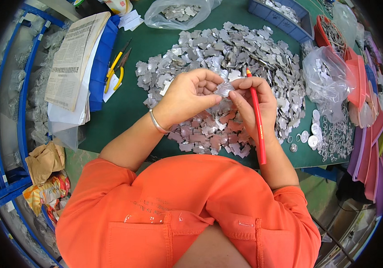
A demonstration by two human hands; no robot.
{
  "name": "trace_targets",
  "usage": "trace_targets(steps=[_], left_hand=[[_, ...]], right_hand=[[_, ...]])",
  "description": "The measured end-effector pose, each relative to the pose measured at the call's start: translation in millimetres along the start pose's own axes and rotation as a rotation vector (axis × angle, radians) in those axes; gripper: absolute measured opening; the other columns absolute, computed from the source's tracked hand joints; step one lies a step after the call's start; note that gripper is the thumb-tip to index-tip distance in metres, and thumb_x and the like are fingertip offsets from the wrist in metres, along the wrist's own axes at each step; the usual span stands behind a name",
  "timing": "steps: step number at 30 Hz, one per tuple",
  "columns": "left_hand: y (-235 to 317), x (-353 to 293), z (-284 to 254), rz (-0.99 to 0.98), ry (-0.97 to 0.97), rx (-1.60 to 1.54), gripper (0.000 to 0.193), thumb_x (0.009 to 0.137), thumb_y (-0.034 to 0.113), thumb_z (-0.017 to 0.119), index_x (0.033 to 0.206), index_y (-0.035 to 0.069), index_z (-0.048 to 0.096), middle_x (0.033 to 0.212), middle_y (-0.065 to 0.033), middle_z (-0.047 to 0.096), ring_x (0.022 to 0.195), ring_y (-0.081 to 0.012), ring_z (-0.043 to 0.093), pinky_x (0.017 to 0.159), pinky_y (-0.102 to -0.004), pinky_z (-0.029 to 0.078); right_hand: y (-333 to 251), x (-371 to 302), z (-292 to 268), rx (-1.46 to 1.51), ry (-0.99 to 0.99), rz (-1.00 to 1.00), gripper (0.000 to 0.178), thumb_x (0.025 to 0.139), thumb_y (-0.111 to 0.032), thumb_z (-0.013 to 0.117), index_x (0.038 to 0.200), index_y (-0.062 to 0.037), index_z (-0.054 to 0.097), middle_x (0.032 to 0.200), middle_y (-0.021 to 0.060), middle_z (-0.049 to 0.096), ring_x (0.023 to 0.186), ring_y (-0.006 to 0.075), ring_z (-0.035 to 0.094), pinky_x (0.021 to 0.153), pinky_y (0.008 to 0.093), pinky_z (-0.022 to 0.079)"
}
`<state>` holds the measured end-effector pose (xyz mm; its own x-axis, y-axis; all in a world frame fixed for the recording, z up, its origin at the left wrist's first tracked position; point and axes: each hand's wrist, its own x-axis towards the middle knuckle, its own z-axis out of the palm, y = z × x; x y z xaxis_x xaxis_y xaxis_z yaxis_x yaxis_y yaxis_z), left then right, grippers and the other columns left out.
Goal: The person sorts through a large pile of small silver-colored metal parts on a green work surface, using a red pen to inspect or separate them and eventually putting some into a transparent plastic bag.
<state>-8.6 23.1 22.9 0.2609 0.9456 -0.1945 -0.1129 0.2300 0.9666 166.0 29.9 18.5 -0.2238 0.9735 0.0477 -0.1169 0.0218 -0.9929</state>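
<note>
Both our hands are up over the table [124, 107], meeting above the near part of a big heap of flat metal pieces [245, 58].

Left hand [190, 94]: fingers curled in, thumb and fingertips pinching one small metal piece [224, 89] on its left edge. Silver bangle [157, 123] on that wrist.

Right hand [253, 100]: fingertips closed on the same metal piece from the right side. Same hand also grips a red pencil [257, 118], tip pointing up and away from us, shaft running down along the palm and wrist.

So the metal piece sits between the two hands, held off the table, directly above the heap. We can't tell its exact shape; it's small and partly covered by fingers.

Around us:
- yellow-handled pliers [116, 68] on the green table, well left of the left hand
- stack of printed papers [73, 56] lying on a blue bin, further left
- clear plastic bag [323, 71] holding more pieces, right of the heap
- small metal rings and discs [330, 136] near the right edge, beside the right forearm
- another clear bag [178, 12] at the far edge
</note>
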Motion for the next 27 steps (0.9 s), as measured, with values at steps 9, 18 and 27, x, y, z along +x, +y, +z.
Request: trace_targets(steps=[9, 18, 27], left_hand=[[1, -8, 2, -0.022, 0.066, -0.129, 0.02, 0.076, -0.002, 0.063, 0.095, -0.005, 0.059, 0.09, -0.0077, 0.062, 0.08, -0.0109, 0.06, 0.069, -0.0223, 0.05], [-3, -11, 4, 0.219, 0.083, -0.005, 0.015, 0.076, -0.007, 0.063, 0.09, -0.007, 0.062, 0.094, -0.0087, 0.058, 0.086, -0.0131, 0.058, 0.077, -0.0237, 0.048], [-6, -8, 0, 0.374, 0.248, 0.064, 0.022, 0.077, -0.009, 0.059, 0.098, -0.004, 0.059, 0.104, -0.0096, 0.056, 0.094, -0.0148, 0.056, 0.08, -0.0252, 0.047]], right_hand=[[1, -1, -5, 0.104, -0.022, 0.028, 0.022, 0.079, 0.007, 0.059, 0.095, -0.0019, 0.047, 0.084, 0.0068, 0.055, 0.068, 0.0087, 0.056, 0.048, 0.0221, 0.053], [4, -8, -1, -0.001, -0.039, -0.019, 0.023, 0.078, 0.006, 0.061, 0.095, -0.0023, 0.048, 0.086, 0.006, 0.057, 0.065, 0.0082, 0.059, 0.047, 0.0194, 0.052], [-10, 43, -27, -0.582, -0.052, -0.628, 0.015, 0.07, 0.006, 0.063, 0.079, -0.0043, 0.057, 0.072, 0.0091, 0.058, 0.065, 0.0193, 0.059, 0.061, 0.0286, 0.047]])
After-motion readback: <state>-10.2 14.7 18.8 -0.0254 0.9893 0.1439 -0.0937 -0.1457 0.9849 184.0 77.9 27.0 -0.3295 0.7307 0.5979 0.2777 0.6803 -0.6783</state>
